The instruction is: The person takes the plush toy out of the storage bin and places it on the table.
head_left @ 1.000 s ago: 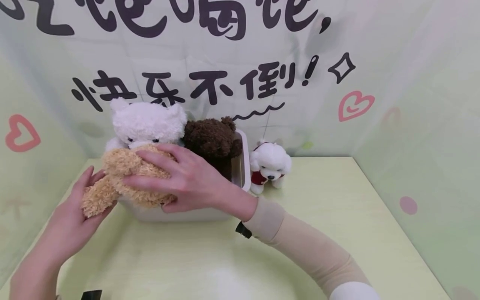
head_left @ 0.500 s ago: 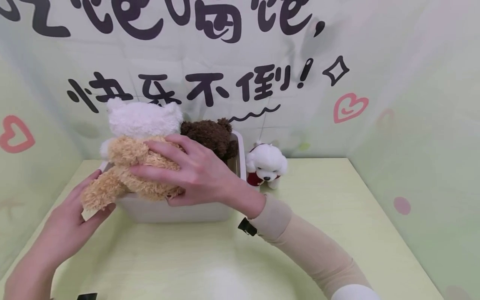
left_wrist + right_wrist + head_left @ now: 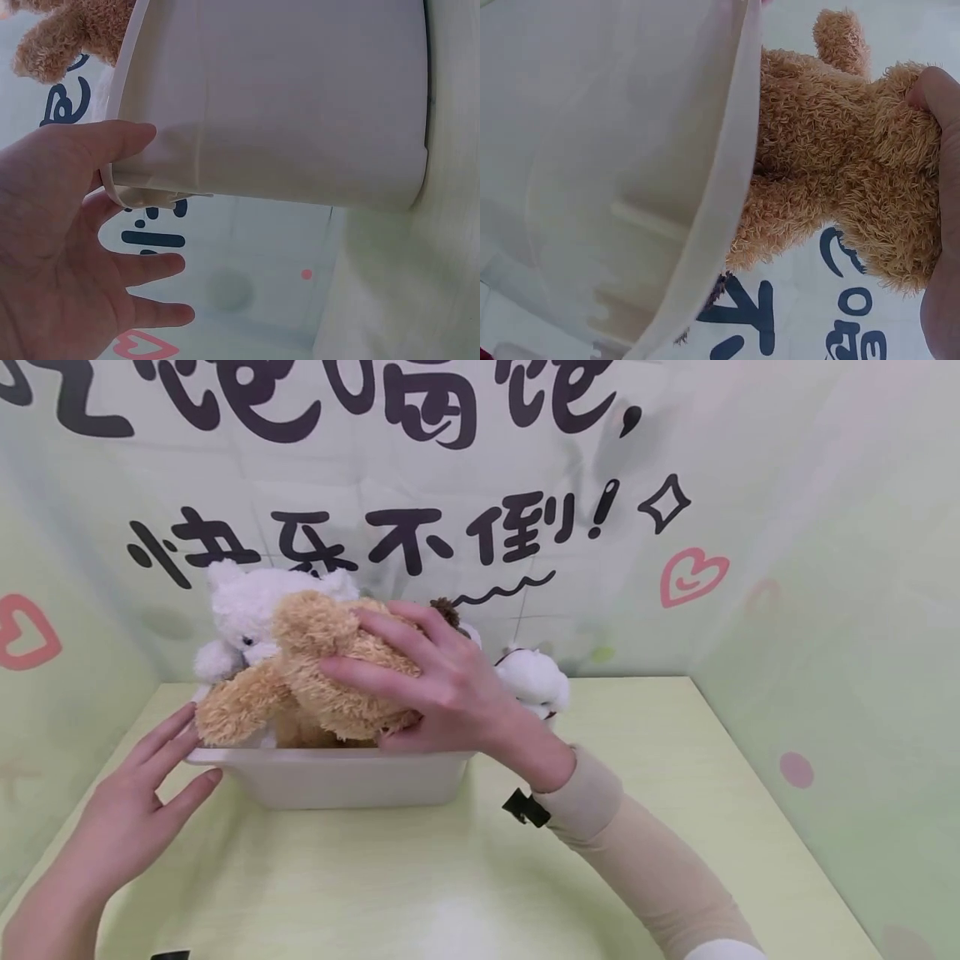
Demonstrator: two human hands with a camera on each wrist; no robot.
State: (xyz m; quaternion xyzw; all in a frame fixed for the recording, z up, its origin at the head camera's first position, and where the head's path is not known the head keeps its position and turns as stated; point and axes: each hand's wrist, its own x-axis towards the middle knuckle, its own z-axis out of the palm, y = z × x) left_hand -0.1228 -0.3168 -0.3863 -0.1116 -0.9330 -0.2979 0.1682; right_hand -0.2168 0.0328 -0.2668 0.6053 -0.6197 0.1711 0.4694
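Observation:
My right hand [image 3: 450, 685] grips a tan curly-furred teddy bear [image 3: 356, 668] by its head, holding it over a white plastic bin [image 3: 352, 781]. In the right wrist view the bear's body [image 3: 810, 127] hangs down behind the bin's rim. Its arm [image 3: 240, 702] sticks out to the left, over the bin's left end. My left hand [image 3: 127, 802] is at the bin's left corner, fingers mostly straight. In the left wrist view, the left thumb [image 3: 127, 140] lies against the bin wall and the other fingers spread past the corner.
A white plush bear [image 3: 251, 602] sits in the bin at the back left. A dark brown plush [image 3: 445, 612] is mostly hidden behind my right hand. To the bin's right stands a small white plush dog [image 3: 536, 677]. A printed wall [image 3: 600, 610] rises behind the table [image 3: 675, 760].
My right hand has moved right and slightly up with the teddy bear, whose arm has come away from my left hand. My left hand stays near the bin's corner.

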